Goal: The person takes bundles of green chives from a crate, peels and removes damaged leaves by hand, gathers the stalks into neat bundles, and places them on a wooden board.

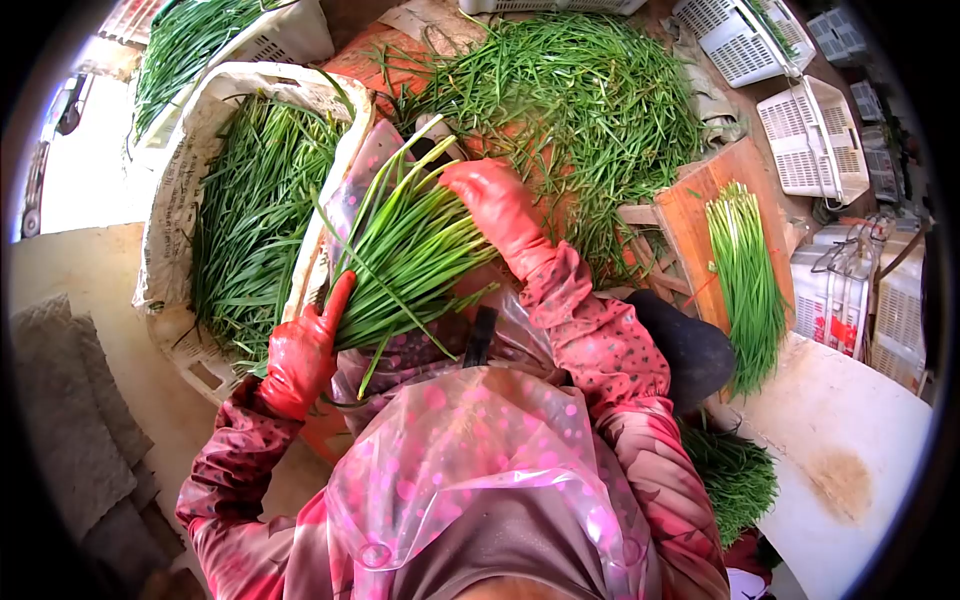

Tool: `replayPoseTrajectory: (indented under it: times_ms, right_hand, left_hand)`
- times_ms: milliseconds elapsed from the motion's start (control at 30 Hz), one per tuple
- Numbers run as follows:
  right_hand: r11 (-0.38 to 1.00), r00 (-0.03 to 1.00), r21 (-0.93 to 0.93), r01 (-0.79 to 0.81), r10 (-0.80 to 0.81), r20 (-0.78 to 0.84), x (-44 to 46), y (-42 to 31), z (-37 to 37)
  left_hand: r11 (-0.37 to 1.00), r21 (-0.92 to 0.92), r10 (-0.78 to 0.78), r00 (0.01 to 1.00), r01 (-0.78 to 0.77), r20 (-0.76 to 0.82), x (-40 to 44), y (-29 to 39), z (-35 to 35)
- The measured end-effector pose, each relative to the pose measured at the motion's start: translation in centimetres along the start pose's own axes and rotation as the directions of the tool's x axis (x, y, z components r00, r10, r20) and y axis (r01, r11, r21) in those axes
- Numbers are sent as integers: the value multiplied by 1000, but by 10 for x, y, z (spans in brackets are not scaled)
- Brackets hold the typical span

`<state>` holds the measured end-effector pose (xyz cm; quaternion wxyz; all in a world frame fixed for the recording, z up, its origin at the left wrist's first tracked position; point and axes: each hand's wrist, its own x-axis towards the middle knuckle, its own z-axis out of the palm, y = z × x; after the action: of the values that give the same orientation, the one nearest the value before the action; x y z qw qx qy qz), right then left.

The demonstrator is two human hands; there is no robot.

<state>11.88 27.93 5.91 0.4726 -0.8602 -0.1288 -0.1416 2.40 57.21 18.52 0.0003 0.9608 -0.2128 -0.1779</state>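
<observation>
A loose bunch of green chives (405,265) lies fanned across my lap, its pale stem ends pointing up and away from me. My left hand (305,355), in a red rubber glove, grips the leafy lower left side, its thumb on top and its other fingers hidden beneath. My right hand (497,205), gloved the same way, is closed at the pale stem ends on the upper right, fingertips against them. A clear apron with pink dots (460,440) covers my front and lap.
At left stands a white basket (160,230) full of chives, with another crate (290,40) behind it. Loose trimmings (590,90) pile up ahead. A neat chive bundle (740,270) rests on a wooden board (690,215) at right. White crates (815,140) stand farther right.
</observation>
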Motion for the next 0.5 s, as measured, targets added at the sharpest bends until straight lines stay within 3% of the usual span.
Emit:
replayPoseTrajectory:
  times_ms: [33,100,133,167,233,267,300,333,367,400,467,500]
  right_hand:
    - [940,959,229,-252,274,-70,-6,11,3]
    - [872,890,249,-420,450,-76,-16,43,-21]
    - [771,771,103,-628,635,-50,-33,74,-32]
    - [654,667,-210,-727,745,10,-46,82,-50]
    - [646,646,-321,-693,754,122,-87,87,-73]
    - [650,631,-286,-704,757,169,-115,109,-69]
    - [513,454,-144,-846,835,309,-126,102,-73]
    - [239,215,18,-971,833,510,-121,69,-85]
    - [241,270,132,-961,737,620,-135,60,-81]
    - [214,258,151,-965,679,687,-138,45,-80]
    - [244,353,255,-936,630,691,-153,37,-62]
    - [151,357,349,-925,662,659,-152,28,-55]
  left_hand:
    - [1000,4,2,1000,-2,5,0,-1,-1]
    - [997,-73,-16,1000,16,7,0,-3,-3]
    - [987,-158,-28,999,32,33,3,-2,-12]
    - [953,-301,-20,999,32,42,6,-1,-24]
    - [850,-521,23,983,76,181,21,-4,-42]
    - [681,-729,178,981,-62,82,33,-22,-19]
    - [484,-848,143,936,217,321,46,6,-70]
    - [435,-808,120,864,397,489,63,18,-95]
    - [386,-734,109,763,559,638,78,27,-108]
    - [303,-747,89,763,591,640,87,36,-109]
    - [215,-769,255,725,602,639,102,39,-98]
    - [153,-777,329,710,611,623,104,43,-90]
